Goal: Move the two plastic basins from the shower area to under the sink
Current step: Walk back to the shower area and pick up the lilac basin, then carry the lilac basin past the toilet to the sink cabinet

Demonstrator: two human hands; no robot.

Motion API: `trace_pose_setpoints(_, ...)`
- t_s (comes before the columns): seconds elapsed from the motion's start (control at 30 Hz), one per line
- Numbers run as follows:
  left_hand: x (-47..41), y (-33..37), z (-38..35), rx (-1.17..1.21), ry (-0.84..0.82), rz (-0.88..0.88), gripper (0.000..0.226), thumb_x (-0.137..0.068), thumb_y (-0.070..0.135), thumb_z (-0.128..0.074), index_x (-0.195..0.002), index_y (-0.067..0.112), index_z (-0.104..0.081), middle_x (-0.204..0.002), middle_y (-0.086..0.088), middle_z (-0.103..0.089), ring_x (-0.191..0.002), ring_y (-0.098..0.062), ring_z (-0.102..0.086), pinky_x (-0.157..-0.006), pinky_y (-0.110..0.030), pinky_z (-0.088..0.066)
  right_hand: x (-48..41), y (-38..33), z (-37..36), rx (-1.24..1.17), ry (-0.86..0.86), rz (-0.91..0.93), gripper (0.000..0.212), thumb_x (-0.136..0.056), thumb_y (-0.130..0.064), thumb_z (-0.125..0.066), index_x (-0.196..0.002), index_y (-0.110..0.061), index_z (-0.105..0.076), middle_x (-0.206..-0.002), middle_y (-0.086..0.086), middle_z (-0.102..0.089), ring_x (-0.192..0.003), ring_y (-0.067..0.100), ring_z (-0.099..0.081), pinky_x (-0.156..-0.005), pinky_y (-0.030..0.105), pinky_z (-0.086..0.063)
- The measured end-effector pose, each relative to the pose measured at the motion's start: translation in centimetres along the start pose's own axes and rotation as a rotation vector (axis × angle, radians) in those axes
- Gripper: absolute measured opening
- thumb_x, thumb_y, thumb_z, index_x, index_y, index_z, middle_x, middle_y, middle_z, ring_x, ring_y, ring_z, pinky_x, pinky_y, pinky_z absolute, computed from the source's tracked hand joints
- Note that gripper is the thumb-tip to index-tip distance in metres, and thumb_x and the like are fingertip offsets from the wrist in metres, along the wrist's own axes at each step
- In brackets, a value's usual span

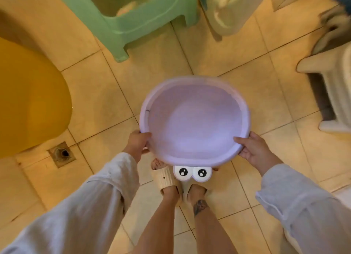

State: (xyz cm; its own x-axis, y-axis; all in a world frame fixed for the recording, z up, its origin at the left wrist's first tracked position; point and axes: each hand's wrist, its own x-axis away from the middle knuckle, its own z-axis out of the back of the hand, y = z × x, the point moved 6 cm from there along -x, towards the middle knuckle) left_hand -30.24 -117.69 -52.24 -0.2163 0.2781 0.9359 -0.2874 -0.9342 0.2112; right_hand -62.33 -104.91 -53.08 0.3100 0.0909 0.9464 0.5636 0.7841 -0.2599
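Observation:
A round lilac plastic basin (193, 121) hangs level above the tiled floor, right in front of my feet. My left hand (137, 142) grips its near left rim, thumb over the edge. On the near right rim my right hand (253, 150) holds it the same way. The basin is empty inside. A second basin does not show in this view.
A green plastic stool (136, 20) stands ahead on the tiles. A yellow toilet lid (28, 94) fills the left, with a floor drain (61, 154) beside it. A white rack (336, 86) stands at the right. My feet wear slippers, one with cartoon eyes (192, 172).

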Motion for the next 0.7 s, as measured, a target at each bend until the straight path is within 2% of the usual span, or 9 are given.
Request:
trace_pose_setpoints(0.17,13.0,-0.7,4.9,0.041,-0.028,0.019,0.020,-0.082,0.004,-0.052,-0.100,0.010,-0.056,-0.095,-0.009,-0.062,-0.084,-0.028,-0.058,-0.061,-0.028,-0.048,13.4,-1.0,3.7,0.011,-0.032,-0.001,0.042,-0.080,0.006,-0.063,-0.119,-0.010,-0.056,-0.107,0.012,-0.066,-0.102,0.030,-0.062,-0.088,0.043,-0.050)
trace_pose_setpoints(0.27,21.1,-0.2,7.7,0.056,-0.025,0.028,0.015,-0.080,0.004,-0.054,-0.091,0.012,-0.060,-0.087,-0.007,-0.064,-0.079,-0.026,-0.059,-0.059,-0.029,-0.049,21.9,-2.0,6.1,0.035,-0.042,0.043,0.028,-0.078,0.004,-0.066,-0.100,-0.014,-0.062,-0.094,0.007,-0.070,-0.088,0.025,-0.065,-0.073,0.037,-0.054)
trace_pose_setpoints(0.33,26.4,0.6,9.0,0.064,-0.034,0.022,0.018,-0.081,0.004,-0.054,-0.096,0.010,-0.059,-0.088,-0.008,-0.063,-0.084,-0.029,-0.059,-0.061,-0.030,-0.050,27.4,-2.6,7.6,0.015,-0.046,0.081,0.023,-0.078,0.003,-0.067,-0.091,-0.016,-0.064,-0.090,0.007,-0.071,-0.083,0.023,-0.066,-0.065,0.034,-0.054)
trace_pose_setpoints(0.4,31.3,1.5,10.0,0.074,-0.029,0.010,0.022,-0.082,0.003,-0.054,-0.102,0.011,-0.056,-0.087,-0.007,-0.061,-0.089,-0.031,-0.057,-0.063,-0.032,-0.050,32.4,-3.1,9.0,-0.016,-0.050,0.105,0.022,-0.078,0.004,-0.066,-0.090,-0.014,-0.064,-0.087,0.007,-0.070,-0.080,0.022,-0.066,-0.063,0.033,-0.054)
trace_pose_setpoints(0.47,35.9,2.4,10.8,0.084,-0.022,-0.016,0.024,-0.083,0.002,-0.053,-0.104,0.014,-0.054,-0.082,-0.004,-0.060,-0.084,-0.029,-0.057,-0.063,-0.032,-0.050,36.6,-3.3,10.3,-0.047,-0.054,0.120,0.021,-0.079,0.005,-0.065,-0.093,-0.010,-0.062,-0.084,0.007,-0.069,-0.077,0.022,-0.065,-0.064,0.034,-0.055)
trace_pose_setpoints(0.53,39.7,3.1,11.4,0.110,-0.018,-0.050,0.028,-0.084,0.003,-0.052,-0.109,0.015,-0.054,-0.088,-0.007,-0.062,-0.082,-0.028,-0.058,-0.067,-0.036,-0.051,40.0,-3.5,11.2,-0.104,-0.064,0.144,0.022,-0.078,0.005,-0.064,-0.093,-0.011,-0.062,-0.083,0.007,-0.069,-0.077,0.022,-0.065,-0.063,0.034,-0.054)
trace_pose_setpoints(0.6,42.8,3.8,11.9,0.141,0.008,-0.115,0.032,-0.086,0.005,-0.052,-0.117,0.012,-0.055,-0.104,-0.011,-0.061,-0.091,-0.031,-0.058,-0.075,-0.039,-0.051,42.9,-3.8,12.3,-0.154,-0.077,0.184,0.023,-0.078,0.004,-0.064,-0.093,-0.013,-0.063,-0.085,0.007,-0.070,-0.080,0.023,-0.065,-0.064,0.034,-0.054)
trace_pose_setpoints(0.7,46.5,5.3,12.6,0.162,0.031,-0.265,0.022,-0.086,0.009,-0.053,-0.107,0.011,-0.056,-0.108,-0.013,-0.061,-0.091,-0.030,-0.058,-0.069,-0.035,-0.051,46.3,-4.5,13.6,-0.203,-0.112,0.263,0.024,-0.076,0.000,-0.066,-0.095,-0.015,-0.066,-0.087,0.005,-0.073,-0.080,0.022,-0.067,-0.065,0.033,-0.056)
